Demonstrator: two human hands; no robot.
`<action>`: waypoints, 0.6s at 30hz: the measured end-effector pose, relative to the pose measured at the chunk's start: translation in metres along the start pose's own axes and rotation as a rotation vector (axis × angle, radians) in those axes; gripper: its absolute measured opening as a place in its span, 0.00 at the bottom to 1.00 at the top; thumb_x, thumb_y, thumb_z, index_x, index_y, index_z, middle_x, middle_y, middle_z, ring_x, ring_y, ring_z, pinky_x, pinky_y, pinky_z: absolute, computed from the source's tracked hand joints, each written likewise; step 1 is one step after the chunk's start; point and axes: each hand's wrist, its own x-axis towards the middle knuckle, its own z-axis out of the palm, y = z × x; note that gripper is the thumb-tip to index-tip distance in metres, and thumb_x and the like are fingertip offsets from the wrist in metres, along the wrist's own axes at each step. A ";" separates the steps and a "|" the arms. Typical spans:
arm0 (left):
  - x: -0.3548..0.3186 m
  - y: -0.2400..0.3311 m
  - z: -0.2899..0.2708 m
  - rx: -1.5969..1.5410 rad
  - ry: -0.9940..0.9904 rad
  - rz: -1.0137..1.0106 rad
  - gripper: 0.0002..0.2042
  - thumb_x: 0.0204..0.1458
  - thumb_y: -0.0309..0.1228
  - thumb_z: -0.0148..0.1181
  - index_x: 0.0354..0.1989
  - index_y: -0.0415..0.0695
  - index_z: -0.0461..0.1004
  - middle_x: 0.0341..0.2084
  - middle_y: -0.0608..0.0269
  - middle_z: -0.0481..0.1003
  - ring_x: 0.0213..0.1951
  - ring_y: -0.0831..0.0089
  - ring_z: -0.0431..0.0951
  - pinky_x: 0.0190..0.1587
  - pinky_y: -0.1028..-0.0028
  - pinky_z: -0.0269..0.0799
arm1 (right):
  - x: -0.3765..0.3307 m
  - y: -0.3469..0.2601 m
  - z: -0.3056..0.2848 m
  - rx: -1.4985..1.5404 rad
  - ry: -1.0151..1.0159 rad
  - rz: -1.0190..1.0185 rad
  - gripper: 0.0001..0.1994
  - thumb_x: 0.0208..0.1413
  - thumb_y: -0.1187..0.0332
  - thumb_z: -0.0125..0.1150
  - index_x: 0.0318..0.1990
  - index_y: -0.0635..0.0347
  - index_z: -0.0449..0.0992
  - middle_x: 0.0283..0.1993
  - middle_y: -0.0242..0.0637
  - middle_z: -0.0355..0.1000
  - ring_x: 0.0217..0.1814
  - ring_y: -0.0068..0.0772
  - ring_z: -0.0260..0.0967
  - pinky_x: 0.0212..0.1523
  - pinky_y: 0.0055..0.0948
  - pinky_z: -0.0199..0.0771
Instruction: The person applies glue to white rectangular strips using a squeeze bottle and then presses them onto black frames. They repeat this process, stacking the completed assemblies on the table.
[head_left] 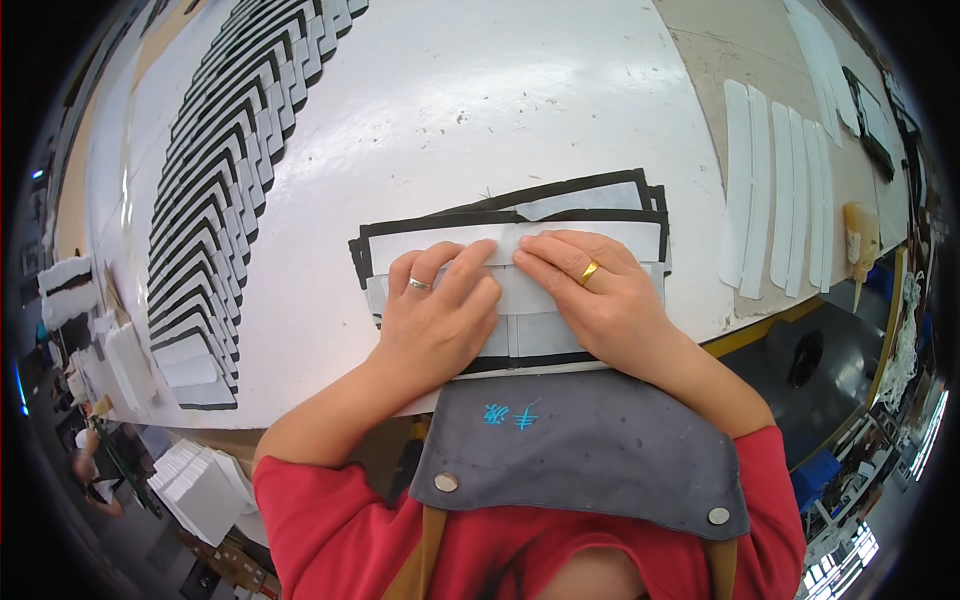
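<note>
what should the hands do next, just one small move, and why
Probably slide the left hand and right hand apart along the white strip, pressing lightly to smooth it: they nearly meet over its middle, and the black edge just above looks uneven there.

Bright, diffuse light fills the white counter [420, 150], leaving a pale sheen toward twelve o'clock and soft shadows. The left hand [440, 305] and right hand [608, 295] look crisp. Lamps [845, 572] glare near four o'clock; edges bow at the rim, blurring toward eight, inside black vignetting.
</note>
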 end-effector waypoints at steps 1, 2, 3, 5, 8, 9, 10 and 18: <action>0.001 0.000 0.000 -0.016 0.006 0.021 0.09 0.36 0.21 0.59 0.29 0.41 0.69 0.50 0.60 0.69 0.50 0.64 0.68 0.50 0.65 0.60 | 0.000 0.000 0.001 -0.036 -0.008 -0.011 0.17 0.46 0.75 0.53 0.46 0.62 0.75 0.50 0.34 0.70 0.53 0.34 0.67 0.53 0.33 0.66; 0.002 -0.001 0.000 -0.032 0.012 0.041 0.09 0.36 0.20 0.58 0.29 0.40 0.69 0.50 0.60 0.69 0.51 0.63 0.68 0.51 0.64 0.61 | 0.000 -0.001 0.000 -0.071 -0.016 -0.021 0.17 0.47 0.75 0.52 0.47 0.61 0.74 0.51 0.34 0.70 0.54 0.33 0.67 0.53 0.33 0.66; 0.003 -0.001 0.000 -0.047 0.010 0.045 0.09 0.37 0.20 0.58 0.29 0.39 0.69 0.50 0.58 0.69 0.52 0.61 0.68 0.53 0.63 0.61 | -0.001 -0.002 0.000 -0.092 -0.069 -0.009 0.18 0.47 0.75 0.51 0.48 0.60 0.74 0.55 0.33 0.68 0.57 0.32 0.65 0.57 0.34 0.62; 0.004 -0.001 0.000 -0.075 0.004 0.051 0.08 0.38 0.18 0.57 0.29 0.37 0.68 0.50 0.56 0.69 0.54 0.59 0.67 0.55 0.60 0.63 | -0.001 -0.004 -0.001 -0.117 -0.084 0.001 0.19 0.47 0.76 0.51 0.50 0.59 0.73 0.56 0.32 0.67 0.58 0.31 0.63 0.58 0.35 0.60; 0.002 -0.001 0.001 -0.128 -0.005 0.029 0.07 0.41 0.18 0.56 0.30 0.36 0.67 0.49 0.53 0.69 0.56 0.56 0.67 0.58 0.56 0.62 | -0.001 -0.007 0.001 -0.151 -0.118 0.006 0.21 0.46 0.77 0.51 0.52 0.58 0.70 0.58 0.32 0.65 0.60 0.31 0.61 0.61 0.36 0.56; 0.001 -0.001 0.001 -0.126 -0.010 0.023 0.07 0.41 0.19 0.56 0.30 0.37 0.67 0.50 0.53 0.69 0.56 0.57 0.67 0.60 0.55 0.60 | -0.001 -0.008 0.001 -0.165 -0.130 0.011 0.22 0.46 0.77 0.51 0.53 0.57 0.70 0.59 0.32 0.65 0.61 0.31 0.61 0.63 0.37 0.55; -0.001 -0.001 0.002 -0.123 -0.015 0.017 0.07 0.41 0.20 0.56 0.30 0.38 0.67 0.50 0.53 0.69 0.57 0.57 0.66 0.61 0.55 0.58 | 0.000 -0.009 0.002 -0.146 -0.149 0.001 0.23 0.46 0.77 0.51 0.54 0.57 0.69 0.60 0.33 0.64 0.63 0.31 0.59 0.64 0.37 0.54; -0.009 0.001 0.003 -0.101 -0.054 -0.051 0.09 0.46 0.22 0.55 0.37 0.40 0.67 0.51 0.54 0.69 0.59 0.61 0.64 0.64 0.49 0.49 | 0.003 0.003 0.002 0.106 -0.226 0.027 0.23 0.53 0.73 0.51 0.59 0.55 0.63 0.66 0.36 0.57 0.71 0.33 0.48 0.68 0.38 0.48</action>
